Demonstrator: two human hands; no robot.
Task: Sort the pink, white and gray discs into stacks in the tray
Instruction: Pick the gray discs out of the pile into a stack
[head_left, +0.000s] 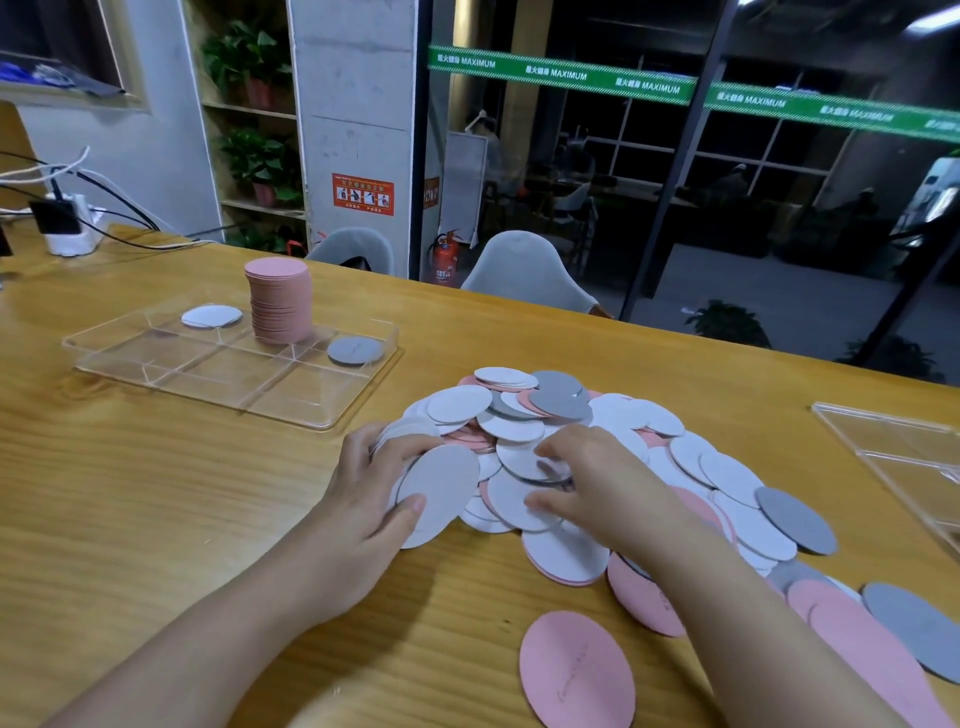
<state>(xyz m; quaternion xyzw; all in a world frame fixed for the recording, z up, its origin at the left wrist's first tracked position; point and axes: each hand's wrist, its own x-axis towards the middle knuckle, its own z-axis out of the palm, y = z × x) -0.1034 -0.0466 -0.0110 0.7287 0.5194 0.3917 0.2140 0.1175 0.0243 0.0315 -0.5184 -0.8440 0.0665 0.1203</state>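
Hands at the disc pile (597, 467), right of the tray (228, 364).
Left hand (363, 499) grips white discs (436, 488); right hand (592, 488) pinches one in the pile.

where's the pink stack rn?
Head view, upper left: the pink stack stands in the clear tray, back row, between the white disc and the gray disc.
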